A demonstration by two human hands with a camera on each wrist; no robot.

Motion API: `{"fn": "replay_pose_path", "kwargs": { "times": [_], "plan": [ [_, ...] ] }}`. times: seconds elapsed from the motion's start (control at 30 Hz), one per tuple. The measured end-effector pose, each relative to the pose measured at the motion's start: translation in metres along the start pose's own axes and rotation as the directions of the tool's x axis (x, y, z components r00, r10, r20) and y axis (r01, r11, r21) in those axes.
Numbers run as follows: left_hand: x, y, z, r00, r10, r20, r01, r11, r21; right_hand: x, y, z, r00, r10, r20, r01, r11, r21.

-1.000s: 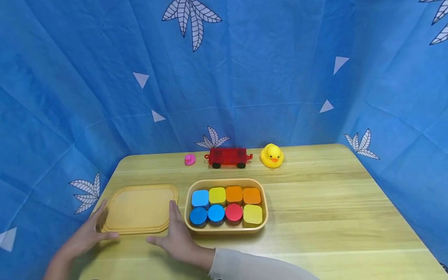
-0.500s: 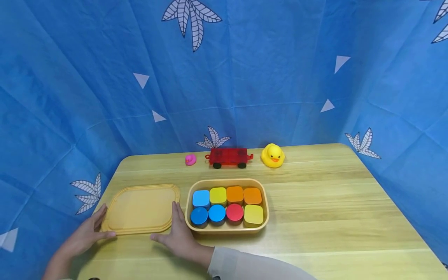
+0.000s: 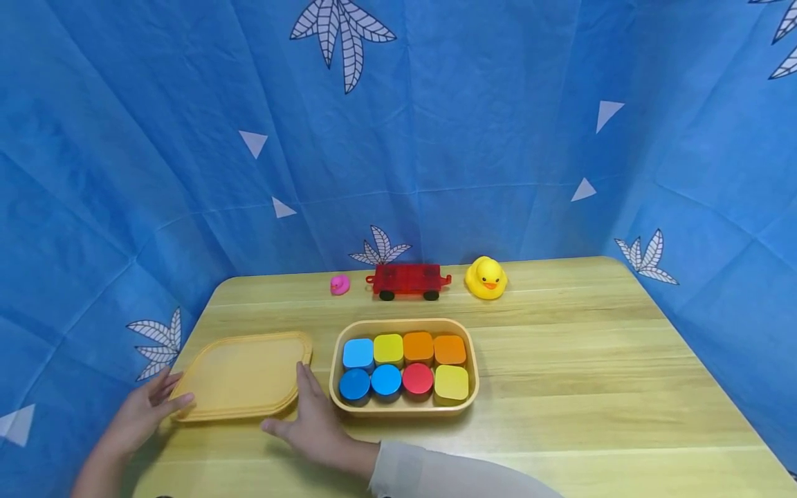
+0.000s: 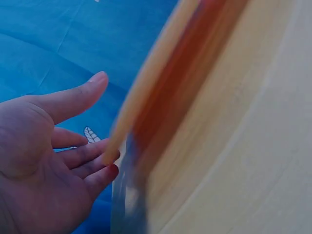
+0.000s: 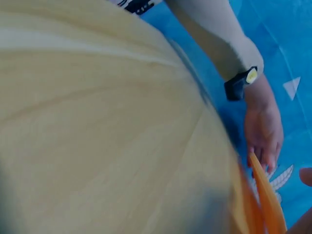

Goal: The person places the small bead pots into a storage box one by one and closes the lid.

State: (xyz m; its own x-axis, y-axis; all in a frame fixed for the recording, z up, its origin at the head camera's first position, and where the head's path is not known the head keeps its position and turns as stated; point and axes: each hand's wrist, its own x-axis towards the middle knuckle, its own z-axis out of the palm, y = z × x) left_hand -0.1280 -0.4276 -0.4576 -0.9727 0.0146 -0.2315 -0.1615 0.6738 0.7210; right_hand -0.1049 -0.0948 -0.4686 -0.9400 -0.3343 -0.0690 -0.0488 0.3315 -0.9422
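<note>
A flat yellow lid (image 3: pixel 243 377) with rounded corners lies at the left of the table, tilted slightly. My left hand (image 3: pixel 140 415) is at its left end; in the left wrist view the fingertips of the left hand (image 4: pixel 53 161) touch the lid's edge (image 4: pixel 146 87) while the thumb stands apart from it. My right hand (image 3: pixel 314 422) is beside the lid's right end, fingers extended and thumb spread. Only a bit of the right hand (image 5: pixel 304 222) shows at the right wrist view's corner, near the lid's orange-looking edge (image 5: pixel 268 200).
Right of the lid stands a yellow box (image 3: pixel 405 409) holding several coloured round and square blocks (image 3: pixel 417 379). Along the table's back are a small pink duck (image 3: pixel 340 284), a red wheeled wagon (image 3: pixel 407 279) and a yellow duck (image 3: pixel 486 278). A blue curtain (image 3: pixel 467 138) surrounds the table.
The lid has shifted left and its left side has come off the table a little. My left hand has moved slightly left and up; my right hand has moved slightly left.
</note>
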Motion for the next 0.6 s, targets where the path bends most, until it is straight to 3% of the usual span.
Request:
{"fn": "replay_pose_path", "kwargs": {
  "times": [0.2, 0.37, 0.47, 0.6],
  "plan": [
    [-0.005, 0.002, -0.003, 0.992, -0.057, -0.111, 0.045, 0.994, -0.101, -0.010, -0.015, -0.005, 0.999, -0.035, 0.016, 0.035, 0.999, -0.006],
    [-0.010, 0.008, 0.001, 0.969, 0.001, -0.247, -0.067, 0.964, -0.258, -0.014, -0.024, -0.013, 0.997, -0.083, 0.008, 0.083, 0.997, -0.007],
    [-0.013, 0.016, 0.001, 0.958, 0.023, -0.287, -0.141, 0.906, -0.399, -0.017, -0.028, -0.022, 0.995, -0.104, -0.001, 0.104, 0.994, 0.017],
    [-0.017, 0.029, 0.001, 0.955, 0.055, -0.290, -0.223, 0.776, -0.589, -0.019, -0.032, -0.041, 0.989, -0.150, -0.013, 0.150, 0.987, 0.050]
  ]
}}
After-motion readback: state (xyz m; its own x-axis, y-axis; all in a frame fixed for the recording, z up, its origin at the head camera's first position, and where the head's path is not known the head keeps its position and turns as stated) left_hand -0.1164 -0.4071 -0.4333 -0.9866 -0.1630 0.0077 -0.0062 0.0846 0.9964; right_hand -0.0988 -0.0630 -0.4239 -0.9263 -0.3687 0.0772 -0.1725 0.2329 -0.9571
